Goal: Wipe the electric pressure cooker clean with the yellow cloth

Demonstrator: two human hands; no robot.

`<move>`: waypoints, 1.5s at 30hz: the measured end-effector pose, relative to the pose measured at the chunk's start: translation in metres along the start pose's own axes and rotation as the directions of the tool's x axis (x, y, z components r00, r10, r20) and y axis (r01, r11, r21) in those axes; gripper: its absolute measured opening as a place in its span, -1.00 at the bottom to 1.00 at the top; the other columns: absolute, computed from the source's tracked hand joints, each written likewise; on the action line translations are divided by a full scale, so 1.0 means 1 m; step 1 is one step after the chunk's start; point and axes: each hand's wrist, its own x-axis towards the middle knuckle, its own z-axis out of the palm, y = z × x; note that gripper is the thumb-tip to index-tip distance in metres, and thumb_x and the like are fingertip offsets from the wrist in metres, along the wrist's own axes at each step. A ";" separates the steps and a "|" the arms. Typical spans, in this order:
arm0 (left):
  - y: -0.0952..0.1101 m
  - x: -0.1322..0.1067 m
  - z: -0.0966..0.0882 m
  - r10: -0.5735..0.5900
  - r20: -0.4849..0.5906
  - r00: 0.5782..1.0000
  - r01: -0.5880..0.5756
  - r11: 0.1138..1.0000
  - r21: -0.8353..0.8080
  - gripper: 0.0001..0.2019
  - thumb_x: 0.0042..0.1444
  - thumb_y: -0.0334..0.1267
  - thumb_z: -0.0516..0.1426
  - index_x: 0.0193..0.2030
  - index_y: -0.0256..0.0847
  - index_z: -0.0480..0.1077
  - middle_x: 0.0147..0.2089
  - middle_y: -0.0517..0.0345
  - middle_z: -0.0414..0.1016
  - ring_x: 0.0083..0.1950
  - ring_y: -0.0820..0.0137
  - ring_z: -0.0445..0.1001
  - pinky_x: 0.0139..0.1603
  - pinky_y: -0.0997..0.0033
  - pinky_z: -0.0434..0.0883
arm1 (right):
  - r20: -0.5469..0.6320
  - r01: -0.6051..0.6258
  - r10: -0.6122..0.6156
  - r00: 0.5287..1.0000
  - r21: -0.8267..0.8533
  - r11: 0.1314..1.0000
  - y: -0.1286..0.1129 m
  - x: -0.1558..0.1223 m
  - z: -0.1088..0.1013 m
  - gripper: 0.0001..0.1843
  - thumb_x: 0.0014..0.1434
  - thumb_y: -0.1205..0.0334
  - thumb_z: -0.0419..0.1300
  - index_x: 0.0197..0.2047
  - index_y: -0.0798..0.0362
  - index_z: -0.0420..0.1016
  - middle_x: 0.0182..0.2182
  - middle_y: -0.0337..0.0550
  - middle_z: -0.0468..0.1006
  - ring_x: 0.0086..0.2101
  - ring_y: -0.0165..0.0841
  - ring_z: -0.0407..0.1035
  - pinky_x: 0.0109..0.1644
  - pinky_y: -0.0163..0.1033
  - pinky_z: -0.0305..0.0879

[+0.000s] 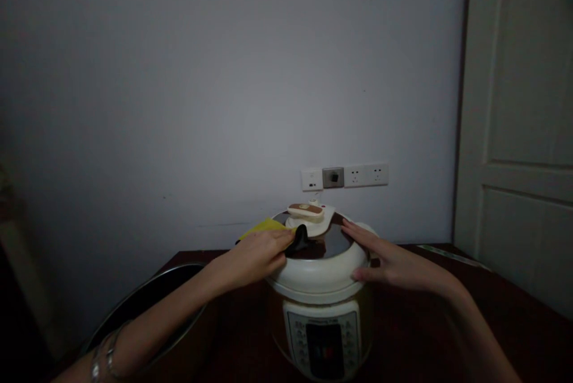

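A white electric pressure cooker stands upright in front of me with its lid on. The lid has a brown glossy top and a white handle with a brown inlay. My left hand presses a yellow and black cloth against the left side of the lid, its fingers lying over the cloth. Against the lid's right side rests my right hand, bare, with fingers stretched and thumb apart at the rim. Below the lid, the front shows a control panel with a dark display and buttons.
A large dark round pot stands at the left, partly under my left forearm. Behind the cooker, a pale wall carries several sockets and switches. The dark red table reaches the wall; a pale door is at the right.
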 end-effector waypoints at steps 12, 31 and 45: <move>-0.074 0.051 0.016 -0.342 -0.034 0.939 0.342 0.940 -0.010 -0.75 0.10 -0.35 -0.07 -0.27 -0.29 0.44 -0.30 0.00 0.53 -0.32 0.36 0.45 -0.30 0.44 0.28 | 0.006 -0.008 0.008 1.000 0.028 1.000 -0.003 0.000 -0.001 0.05 -0.02 -0.21 0.20 0.37 0.07 -0.19 0.35 -0.08 -0.31 0.30 -0.10 -0.37 0.34 0.03 -0.26; -0.006 0.024 -0.009 -0.068 0.027 0.997 0.072 0.985 -0.155 -0.68 0.05 -0.36 -0.03 -0.11 -0.19 0.46 -0.35 0.15 0.51 -0.40 0.46 0.36 -0.34 0.51 0.23 | -0.003 -0.001 0.001 1.000 0.004 1.000 -0.003 0.001 0.000 0.05 -0.02 -0.17 0.22 0.37 0.09 -0.18 0.35 -0.06 -0.32 0.30 -0.15 -0.36 0.35 0.01 -0.40; -0.055 0.050 0.004 -0.385 -0.072 0.920 0.387 0.922 0.020 -0.72 0.09 -0.33 -0.07 -0.30 -0.29 0.48 -0.35 -0.01 0.54 -0.36 0.35 0.44 -0.33 0.43 0.26 | 0.005 -0.004 0.004 1.000 -0.002 1.000 -0.009 0.001 -0.003 0.03 -0.01 -0.16 0.21 0.36 0.10 -0.15 0.35 -0.02 -0.30 0.30 -0.12 -0.37 0.34 0.04 -0.38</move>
